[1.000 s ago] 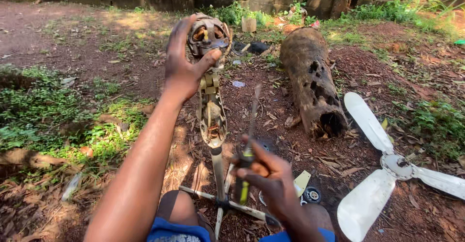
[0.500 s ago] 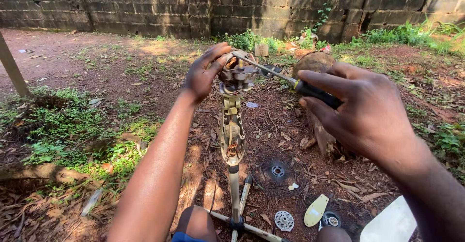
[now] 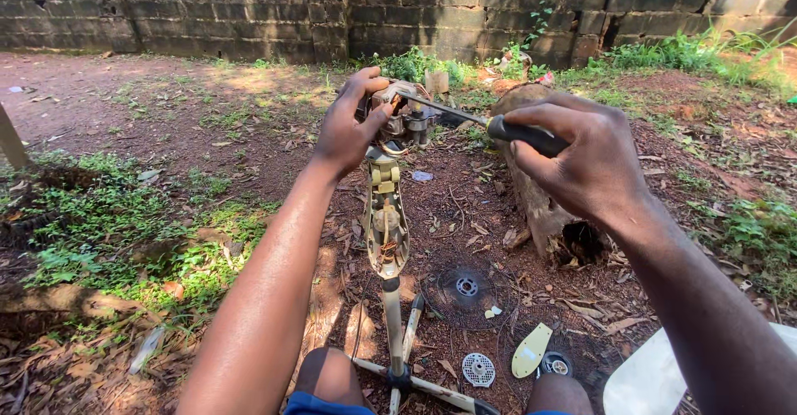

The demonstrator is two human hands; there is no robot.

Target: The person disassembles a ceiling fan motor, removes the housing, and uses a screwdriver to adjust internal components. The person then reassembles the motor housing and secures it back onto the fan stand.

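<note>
Fan motor head (image 3: 404, 116), stripped of housing, sits atop a worn upright stand (image 3: 386, 224) at upper centre of the frame, pole running down to a cross-shaped base (image 3: 415, 379) at the bottom edge between the person's knees. Left hand (image 3: 349, 129) wrapped around the left side of the motor head, fingers curled over its top, thumb against the front. Right hand (image 3: 577, 153), at centre right, closed in a full grip on the dark handle of a screwdriver (image 3: 486, 124); shaft angles up-left, tip touching the top of the motor head. Behind the right hand, a hollow rotten log (image 3: 552, 216) lies on the dirt, open end toward the camera. On the ground below: round wire fan guard (image 3: 466, 286) lying flat, small perforated disc (image 3: 478, 369) near the base, pale yellowish plastic piece (image 3: 531, 350) just right of it. White fan blade (image 3: 647, 378) at lower right corner, partly cut off. Bare reddish soil with dry leaves; grass patch (image 3: 91, 224) at left; block wall (image 3: 249, 8) across the top.
</note>
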